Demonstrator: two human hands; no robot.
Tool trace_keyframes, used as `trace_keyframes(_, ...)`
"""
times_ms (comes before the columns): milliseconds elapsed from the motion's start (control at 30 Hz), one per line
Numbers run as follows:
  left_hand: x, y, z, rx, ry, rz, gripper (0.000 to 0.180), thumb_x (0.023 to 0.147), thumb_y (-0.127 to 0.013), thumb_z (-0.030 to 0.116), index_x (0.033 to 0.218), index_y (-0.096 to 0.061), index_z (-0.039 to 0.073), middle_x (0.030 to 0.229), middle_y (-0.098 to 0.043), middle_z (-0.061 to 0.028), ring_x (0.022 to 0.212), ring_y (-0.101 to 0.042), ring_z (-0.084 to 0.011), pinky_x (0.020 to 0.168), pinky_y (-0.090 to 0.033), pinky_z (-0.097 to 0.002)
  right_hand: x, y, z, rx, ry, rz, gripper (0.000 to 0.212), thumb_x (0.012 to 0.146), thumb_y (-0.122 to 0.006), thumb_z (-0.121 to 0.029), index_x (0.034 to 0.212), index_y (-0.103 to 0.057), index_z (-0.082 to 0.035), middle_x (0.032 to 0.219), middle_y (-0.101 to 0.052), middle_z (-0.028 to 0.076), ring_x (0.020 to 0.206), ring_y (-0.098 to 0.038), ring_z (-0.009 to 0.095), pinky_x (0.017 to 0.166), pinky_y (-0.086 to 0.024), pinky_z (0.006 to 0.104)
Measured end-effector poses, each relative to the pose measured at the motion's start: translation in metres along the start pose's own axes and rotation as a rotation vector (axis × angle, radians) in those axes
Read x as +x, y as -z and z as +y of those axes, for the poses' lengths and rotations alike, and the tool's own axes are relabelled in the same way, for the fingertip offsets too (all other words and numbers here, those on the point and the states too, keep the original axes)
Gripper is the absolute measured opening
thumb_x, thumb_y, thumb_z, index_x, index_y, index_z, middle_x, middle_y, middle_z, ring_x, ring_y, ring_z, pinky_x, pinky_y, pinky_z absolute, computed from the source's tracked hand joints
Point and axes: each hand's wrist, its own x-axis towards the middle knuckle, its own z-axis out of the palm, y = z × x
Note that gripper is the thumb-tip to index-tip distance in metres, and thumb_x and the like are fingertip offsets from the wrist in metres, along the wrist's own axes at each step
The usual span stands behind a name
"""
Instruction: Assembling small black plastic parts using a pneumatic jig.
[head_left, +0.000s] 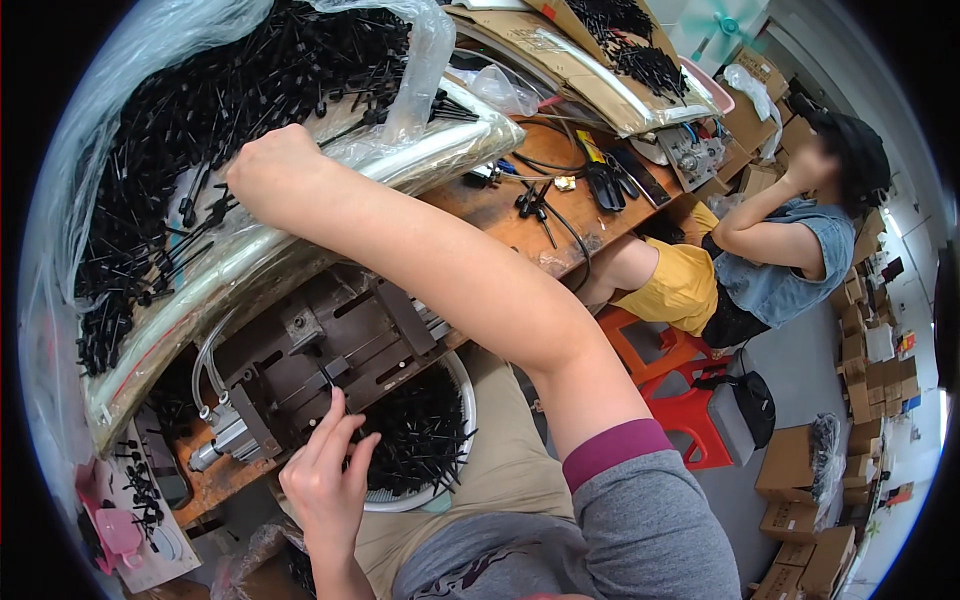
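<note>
My right arm reaches across to a plastic-lined box [440, 160] heaped with thin black plastic parts [240, 90]. Over the heap's near side my right hand [275, 178] is closed, knuckles up; what its fingers hold, if anything, is hidden. Lower down, my left hand [328, 475] has its fingers apart beside a dark metal machine fixture [335, 330]. Its index fingertip is close to a small black part [326, 376] in the fixture; whether they touch I cannot tell. A round white basket [468, 400] of similar black parts rests by my lap, under the machine.
On the wooden bench [500, 235] lie yellow-and-black pliers [600, 175], cables and loose black parts. An air cylinder [225, 440] with clear hoses sits at the machine's left end. A person [790, 240] sits to the right near red stools [685, 410]. Cardboard boxes [800, 470] line the right side.
</note>
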Motion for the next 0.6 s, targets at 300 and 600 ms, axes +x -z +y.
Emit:
trace_keyframes(300, -0.033, 0.002, 0.0, -0.132, -0.065, -0.264, 0.025, 0.067, -0.083, 0.014, 0.086, -0.069, 0.003, 0.116, -0.069, -0.0104, 0.064, -0.069, -0.0206, 0.057, -0.053, -0.029, -0.001, -0.006, 0.01, 0.082, 0.033, 0.213, 0.018, 0.083, -0.058, -0.012, 0.096, -0.067, -0.004, 0.086, -0.071, 0.014, 0.082, -0.071, 0.031, 0.067, -0.056, 0.0409)
trace_keyframes(600, -0.055, -0.009, -0.017, -0.107, -0.036, -0.442, 0.033, 0.066, -0.084, 0.019, 0.092, -0.07, 0.004, 0.12, -0.067, -0.0108, 0.066, -0.069, -0.0173, 0.059, -0.054, -0.028, -0.005, 0.008, 0.021, 0.332, -0.049, 0.283, 0.027, 0.094, -0.054, -0.025, 0.104, -0.058, 0.0, 0.089, -0.07, 0.019, 0.088, -0.068, 0.036, 0.077, -0.053, 0.0461)
